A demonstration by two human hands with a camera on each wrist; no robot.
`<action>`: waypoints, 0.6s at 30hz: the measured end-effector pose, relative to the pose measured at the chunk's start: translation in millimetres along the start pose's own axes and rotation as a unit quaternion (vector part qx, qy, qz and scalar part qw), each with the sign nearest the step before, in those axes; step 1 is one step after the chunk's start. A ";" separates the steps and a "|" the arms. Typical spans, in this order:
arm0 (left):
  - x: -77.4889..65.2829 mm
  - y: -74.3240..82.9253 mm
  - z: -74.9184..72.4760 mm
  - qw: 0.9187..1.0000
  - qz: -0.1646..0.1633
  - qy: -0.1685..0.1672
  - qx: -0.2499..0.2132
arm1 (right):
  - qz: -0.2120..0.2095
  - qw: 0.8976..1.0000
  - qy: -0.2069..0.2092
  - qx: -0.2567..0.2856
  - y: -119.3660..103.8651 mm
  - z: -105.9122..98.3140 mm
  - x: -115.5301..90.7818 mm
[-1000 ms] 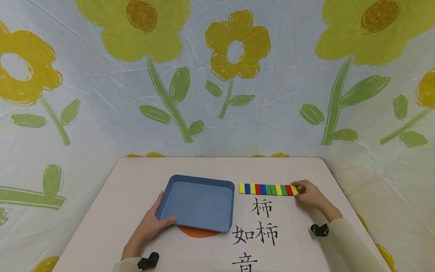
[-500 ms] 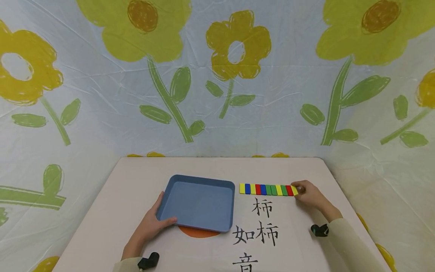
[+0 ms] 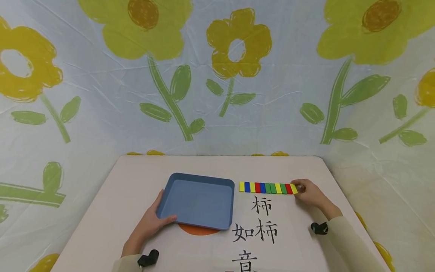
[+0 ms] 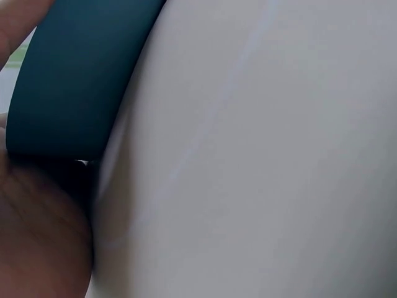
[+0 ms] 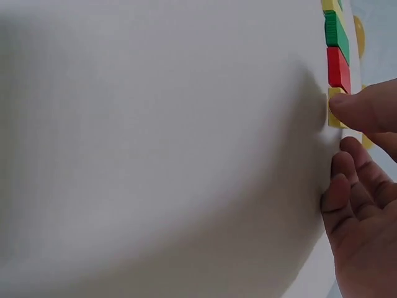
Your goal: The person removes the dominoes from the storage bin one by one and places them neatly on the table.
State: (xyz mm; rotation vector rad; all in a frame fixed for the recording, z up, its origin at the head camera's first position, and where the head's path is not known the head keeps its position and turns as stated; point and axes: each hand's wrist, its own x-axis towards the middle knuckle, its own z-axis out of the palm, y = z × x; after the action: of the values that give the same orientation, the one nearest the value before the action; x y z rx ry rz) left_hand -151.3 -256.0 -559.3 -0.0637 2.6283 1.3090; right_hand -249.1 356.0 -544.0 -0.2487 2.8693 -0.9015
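A blue-grey rectangular tray (image 3: 198,204) lies on the table, left of centre. My left hand (image 3: 150,222) holds its near left corner, thumb along the front wall and fingers against the left side. In the left wrist view the tray wall (image 4: 74,81) shows dark teal close to the palm. To the right of the tray runs a straight row of flat coloured blocks (image 3: 267,188) in yellow, blue, red and green. My right hand (image 3: 310,195) pinches the yellow block (image 5: 334,117) at the row's right end, thumb on its near face. The other fingers curl beside it, near the table.
The table (image 3: 112,211) is pale, with black printed characters (image 3: 265,231) in front of the blocks. An orange printed shape (image 3: 198,229) shows partly under the tray. A flower-patterned cloth (image 3: 272,124) stands behind the table's far edge and along both sides.
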 end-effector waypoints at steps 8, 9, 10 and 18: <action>-2.0 -1.4 -9.1 0.998 -0.003 -0.009 0.062 | 0.011 1.000 0.018 0.004 -3.4 1.8 -17.7; -2.6 -2.5 -10.9 0.997 0.001 -0.010 0.070 | 0.005 1.000 0.025 0.001 -5.6 2.3 -19.7; -3.3 -3.5 -12.9 0.997 0.005 -0.010 0.077 | -0.001 0.999 0.033 -0.004 -7.9 2.9 -21.5; -5.8 -1.6 -41.9 0.982 0.092 0.032 0.161 | -0.013 0.997 0.067 -0.036 -36.7 7.0 -24.6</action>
State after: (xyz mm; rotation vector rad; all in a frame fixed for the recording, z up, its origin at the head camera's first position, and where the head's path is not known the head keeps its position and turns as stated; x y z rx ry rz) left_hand -152.3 -290.5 -534.8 0.1953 2.9240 0.9239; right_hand -219.5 327.2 -526.9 -0.2413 3.0331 -0.8512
